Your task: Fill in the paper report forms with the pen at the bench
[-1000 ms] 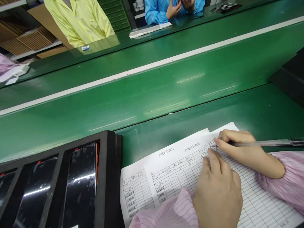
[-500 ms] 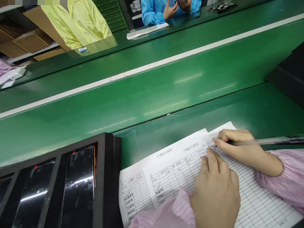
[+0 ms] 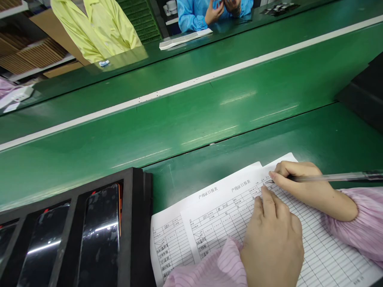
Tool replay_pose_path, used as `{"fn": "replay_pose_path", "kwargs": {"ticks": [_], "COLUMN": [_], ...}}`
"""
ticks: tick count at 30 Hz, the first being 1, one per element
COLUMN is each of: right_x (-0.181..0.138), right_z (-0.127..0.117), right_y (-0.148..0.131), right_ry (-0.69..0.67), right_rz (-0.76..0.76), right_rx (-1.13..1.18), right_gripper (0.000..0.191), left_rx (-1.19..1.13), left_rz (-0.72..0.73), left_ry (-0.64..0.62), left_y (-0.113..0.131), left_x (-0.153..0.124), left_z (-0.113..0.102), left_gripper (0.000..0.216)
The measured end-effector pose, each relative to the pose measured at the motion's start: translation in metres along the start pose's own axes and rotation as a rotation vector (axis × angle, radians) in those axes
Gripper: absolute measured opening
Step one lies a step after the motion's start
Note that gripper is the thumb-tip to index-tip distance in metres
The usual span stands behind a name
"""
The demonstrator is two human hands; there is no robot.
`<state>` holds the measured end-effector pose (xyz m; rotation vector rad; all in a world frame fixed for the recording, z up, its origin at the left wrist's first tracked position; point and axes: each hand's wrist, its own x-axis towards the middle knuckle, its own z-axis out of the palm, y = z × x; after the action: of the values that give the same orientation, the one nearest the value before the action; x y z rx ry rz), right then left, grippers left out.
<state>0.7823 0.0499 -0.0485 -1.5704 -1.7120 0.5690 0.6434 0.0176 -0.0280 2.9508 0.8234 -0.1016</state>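
Observation:
My right hand [image 3: 302, 181] pinches a clear-barrelled pen [image 3: 338, 176], its tip at the upper part of a printed form [image 3: 218, 223]. Flat on that same form lies my left hand [image 3: 273, 235], fingers stretched toward the pen tip. The form has a ruled grid with handwritten entries in its left column and header. Partly under it, to the left, is a second similar sheet [image 3: 170, 239]. The left forearm's pink sleeve covers the lower part of both sheets.
A black foam tray [image 3: 136, 223] at the lower left holds several dark-screened phones [image 3: 100, 235]. Beyond a green partition [image 3: 191, 123], a person in yellow [image 3: 101, 28] and another in blue [image 3: 191, 16] are at a bench with a stack of paper [image 3: 185, 38].
The right hand and pen have shifted very slightly to the right along the form. My left hand stays practically where it was.

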Motion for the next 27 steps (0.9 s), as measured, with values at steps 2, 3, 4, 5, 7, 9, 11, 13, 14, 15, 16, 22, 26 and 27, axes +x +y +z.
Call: {"fn": "replay_pose_path", "kwargs": {"ticks": [2, 3, 4, 5, 7, 9, 11, 13, 14, 15, 16, 22, 26, 27], "right_x": [-0.0001, -0.0002, -0.0002, -0.0002, -0.0001, 0.0002, 0.0002, -0.0001, -0.0004, -0.0007, -0.001, -0.0017, -0.0023, -0.0027], "right_z": [0.0007, 0.0009, 0.0008, 0.0006, -0.0001, -0.001, -0.0018, -0.0025, -0.0028, -0.0031, -0.0033, -0.0031, -0.0026, -0.0027], "right_y": [0.0002, 0.0002, 0.0001, -0.0001, -0.0006, -0.001, -0.001, -0.0007, -0.0004, -0.0002, 0.0, 0.0006, 0.0004, -0.0001], "right_ry": [-0.001, -0.003, -0.003, -0.004, -0.008, -0.012, -0.02, -0.03, -0.034, -0.035, -0.035, -0.041, -0.026, -0.012], "right_rz": [0.007, 0.01, 0.012, 0.013, 0.013, 0.015, 0.015, 0.012, 0.011, 0.011, 0.013, 0.032, 0.078, 0.098], "right_rx": [0.0, 0.001, 0.002, 0.003, 0.006, 0.008, 0.007, 0.006, 0.006, 0.006, 0.006, 0.011, 0.014, 0.015], "right_gripper": [0.035, 0.035, 0.035, 0.035, 0.036, 0.035, 0.035, 0.035, 0.036, 0.036, 0.036, 0.036, 0.037, 0.037], "left_rx": [-0.002, -0.005, -0.006, -0.006, -0.005, -0.004, -0.005, -0.006, -0.008, -0.009, -0.011, -0.02, -0.025, -0.023], "left_rz": [-0.007, -0.009, -0.006, -0.002, 0.0, -0.002, -0.005, -0.007, -0.01, -0.016, -0.018, 0.005, 0.009, 0.007], "left_ry": [0.011, 0.014, 0.01, 0.0, -0.015, -0.023, -0.027, -0.022, -0.015, -0.007, -0.005, -0.051, -0.06, -0.062], "left_y": [0.0003, 0.0003, 0.0001, -0.0002, -0.001, -0.0015, -0.0014, -0.001, -0.0008, -0.0008, -0.0009, -0.0025, -0.0019, -0.0016], "left_x": [-0.0008, -0.0011, -0.0014, -0.0014, -0.001, -0.0006, -0.0006, -0.0012, -0.0014, -0.0015, -0.0014, 0.0004, -0.0013, -0.0022], "left_z": [0.0008, 0.0011, 0.0012, 0.0011, 0.0005, -0.0004, -0.001, -0.0013, -0.0014, -0.0015, -0.0018, -0.0046, -0.0062, -0.0064], "left_gripper": [0.028, 0.029, 0.029, 0.029, 0.03, 0.03, 0.03, 0.031, 0.031, 0.032, 0.032, 0.032, 0.034, 0.034]}}
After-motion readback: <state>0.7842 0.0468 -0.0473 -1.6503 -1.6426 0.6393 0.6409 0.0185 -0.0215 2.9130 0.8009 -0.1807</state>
